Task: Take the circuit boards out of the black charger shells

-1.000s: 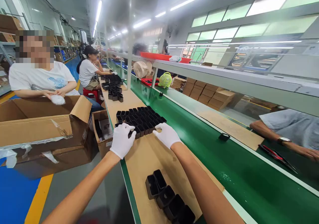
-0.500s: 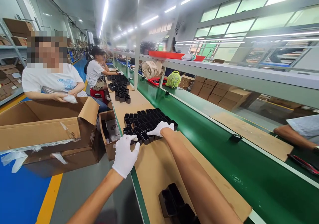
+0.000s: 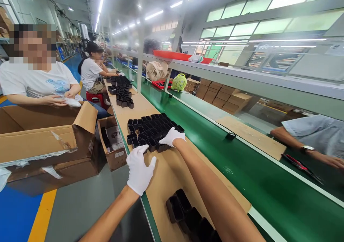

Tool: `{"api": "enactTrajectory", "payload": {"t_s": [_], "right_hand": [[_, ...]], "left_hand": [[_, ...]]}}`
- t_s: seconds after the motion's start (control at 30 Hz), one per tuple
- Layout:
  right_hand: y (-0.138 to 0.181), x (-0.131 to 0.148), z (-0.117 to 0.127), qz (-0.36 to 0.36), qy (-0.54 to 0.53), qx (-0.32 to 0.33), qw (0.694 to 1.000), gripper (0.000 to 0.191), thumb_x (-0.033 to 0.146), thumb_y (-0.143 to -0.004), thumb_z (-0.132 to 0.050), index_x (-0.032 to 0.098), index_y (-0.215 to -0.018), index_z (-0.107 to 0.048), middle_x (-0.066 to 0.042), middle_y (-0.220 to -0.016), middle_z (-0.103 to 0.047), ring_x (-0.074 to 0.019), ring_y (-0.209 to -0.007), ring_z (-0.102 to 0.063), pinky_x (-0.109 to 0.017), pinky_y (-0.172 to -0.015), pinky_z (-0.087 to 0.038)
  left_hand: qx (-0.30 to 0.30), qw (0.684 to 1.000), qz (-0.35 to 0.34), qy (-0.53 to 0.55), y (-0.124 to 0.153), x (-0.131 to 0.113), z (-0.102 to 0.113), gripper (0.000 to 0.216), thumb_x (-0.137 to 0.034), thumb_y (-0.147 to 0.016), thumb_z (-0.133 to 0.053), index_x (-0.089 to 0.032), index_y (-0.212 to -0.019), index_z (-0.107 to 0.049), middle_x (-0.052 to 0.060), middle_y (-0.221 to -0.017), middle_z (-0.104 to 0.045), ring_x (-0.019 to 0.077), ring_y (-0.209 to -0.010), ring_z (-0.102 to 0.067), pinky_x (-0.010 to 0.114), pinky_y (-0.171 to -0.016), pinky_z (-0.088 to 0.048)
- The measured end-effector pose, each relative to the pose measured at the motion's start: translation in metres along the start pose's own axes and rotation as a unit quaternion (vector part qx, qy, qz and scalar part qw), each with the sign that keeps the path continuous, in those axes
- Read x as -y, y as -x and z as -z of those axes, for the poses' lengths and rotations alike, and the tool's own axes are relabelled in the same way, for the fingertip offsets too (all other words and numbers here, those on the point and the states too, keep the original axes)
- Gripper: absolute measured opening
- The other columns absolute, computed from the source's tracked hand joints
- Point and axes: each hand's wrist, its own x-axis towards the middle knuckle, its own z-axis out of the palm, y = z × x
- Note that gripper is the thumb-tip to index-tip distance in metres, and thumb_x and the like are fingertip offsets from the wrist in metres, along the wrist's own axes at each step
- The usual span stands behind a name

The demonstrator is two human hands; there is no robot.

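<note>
Since half a second ago, the left hand [image 3: 140,170] has moved closer to the near row of black cases [image 3: 153,129], and its thumb stands wider from its index finger.

Head view: the cases stand packed together, mouths upward, on the brown board [image 3: 168,174] covering the bench, ahead of both white-gloved hands. Nothing shows between the left thumb and index finger, which stand well apart; the index tip is at or just beside the near row, contact not certain. The right hand [image 3: 172,137] is over the near right side of the pack, fingertips down at the cases; whether they grip one cannot be told. A smaller group of cases [image 3: 185,213] stands nearer the wearer, beside the right forearm. The green belt [image 3: 206,141] runs along the right; an open carton [image 3: 115,159] sits on the floor at left.

Risks, as judged: uneven pressure from the right fingers may skew the near row; a leftward push may send outer cases over the bench edge; a sweep of the right forearm may topple the smaller group.
</note>
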Motion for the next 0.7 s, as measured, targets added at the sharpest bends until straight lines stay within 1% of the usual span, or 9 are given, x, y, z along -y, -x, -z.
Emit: {"api": "enactTrajectory", "payload": {"t_s": [0.1, 0.17, 0.27, 0.4, 0.5, 0.53, 0.57, 0.63, 0.7], "right_hand": [[0.038, -0.039, 0.012, -0.007, 0.012, -0.001, 1.000, 0.047, 0.049, -0.105, -0.071, 0.020, -0.142, -0.065, -0.012, -0.142, -0.068, -0.0287, -0.124, -0.070, -0.054, -0.107, -0.060], [0.078, -0.075, 0.022, 0.003, 0.017, -0.010, 1.000, 0.061, 0.056, -0.102, -0.073, 0.020, -0.149, -0.061, -0.014, -0.144, -0.067, -0.0311, -0.126, -0.069, -0.056, -0.110, -0.056], [0.156, -0.133, 0.035, 0.017, 0.034, -0.019, 0.999, 0.115, 0.061, -0.076, -0.089, 0.012, -0.168, -0.041, -0.023, -0.139, -0.069, -0.0419, -0.122, -0.068, -0.053, -0.112, -0.048], [0.265, -0.187, 0.037, -0.006, 0.057, 0.011, 0.998, 0.126, 0.053, -0.067, -0.088, 0.010, -0.173, -0.036, -0.021, -0.127, -0.074, -0.0425, -0.113, -0.069, -0.050, -0.105, -0.046], [0.328, -0.196, 0.020, -0.035, 0.059, 0.038, 0.997, 0.122, 0.050, -0.062, -0.090, 0.013, -0.168, -0.045, -0.020, -0.118, -0.076, -0.0411, -0.104, -0.071, -0.049, -0.100, -0.047], [0.343, -0.194, 0.011, -0.045, 0.057, 0.044, 0.996, 0.120, 0.051, -0.061, -0.090, 0.014, -0.167, -0.048, -0.020, -0.117, -0.077, -0.0411, -0.103, -0.072, -0.050, -0.100, -0.047], [0.357, -0.191, 0.001, -0.055, 0.053, 0.048, 0.996, 0.118, 0.052, -0.061, -0.090, 0.014, -0.165, -0.050, -0.021, -0.117, -0.077, -0.0416, -0.103, -0.072, -0.051, -0.101, -0.047], [0.378, -0.180, -0.020, -0.073, 0.044, 0.052, 0.995, 0.118, 0.056, -0.063, -0.089, 0.011, -0.165, -0.050, -0.023, -0.120, -0.076, -0.0435, -0.107, -0.072, -0.053, -0.103, -0.047], [0.393, -0.169, -0.040, -0.088, 0.033, 0.054, 0.994, 0.119, 0.059, -0.065, -0.088, 0.008, -0.166, -0.048, -0.027, -0.125, -0.074, -0.0459, -0.112, -0.072, -0.054, -0.102, -0.047]], "left_hand": [[-0.006, 1.000, -0.014, 0.020, 0.016, -0.007, 0.020, 0.042, -0.032, -0.101, -0.068, -0.025, -0.141, -0.058, 0.013, -0.135, -0.071, 0.0366, -0.132, -0.065, 0.058, -0.115, -0.048], [0.001, 0.999, -0.026, 0.044, 0.027, -0.011, 0.036, 0.038, -0.033, -0.105, -0.064, -0.026, -0.142, -0.058, 0.013, -0.136, -0.070, 0.0347, -0.133, -0.064, 0.057, -0.117, -0.048], [0.030, 0.994, -0.040, 0.098, 0.045, -0.016, 0.059, 0.031, -0.032, -0.107, -0.061, -0.028, -0.137, -0.061, 0.010, -0.133, -0.072, 0.0323, -0.128, -0.064, 0.054, -0.116, -0.051], [0.049, 0.987, -0.002, 0.151, 0.074, -0.032, 0.089, 0.027, -0.033, -0.106, -0.063, -0.027, -0.132, -0.067, 0.009, -0.126, -0.076, 0.0322, -0.122, -0.066, 0.056, -0.112, -0.052], [0.035, 0.988, 0.022, 0.151, 0.108, -0.058, 0.114, 0.028, -0.032, -0.101, -0.067, -0.031, -0.128, -0.073, 0.007, -0.119, -0.080, 0.0342, -0.116, -0.068, 0.058, -0.107, -0.054], [0.054, 0.987, 0.014, 0.153, 0.123, -0.069, 0.121, 0.027, -0.032, -0.098, -0.069, -0.032, -0.125, -0.075, 0.006, -0.118, -0.080, 0.0340, -0.113, -0.070, 0.058, -0.105, -0.056], [0.080, 0.983, -0.004, 0.166, 0.139, -0.082, 0.127, 0.028, -0.031, -0.097, -0.070, -0.034, -0.124, -0.075, 0.006, -0.117, -0.080, 0.0332, -0.110, -0.071, 0.056, -0.101, -0.059], [0.178, 0.957, -0.072, 0.216, 0.173, -0.109, 0.133, 0.033, -0.030, -0.095, -0.074, -0.038, -0.127, -0.073, 0.003, -0.114, -0.081, 0.0301, -0.103, -0.076, 0.050, -0.091, -0.066], [0.252, 0.931, -0.110, 0.239, 0.206, -0.136, 0.129, 0.055, -0.027, -0.092, -0.077, -0.039, -0.143, -0.064, 0.005, -0.125, -0.080, 0.0296, -0.113, -0.078, 0.047, -0.093, -0.069]]}}
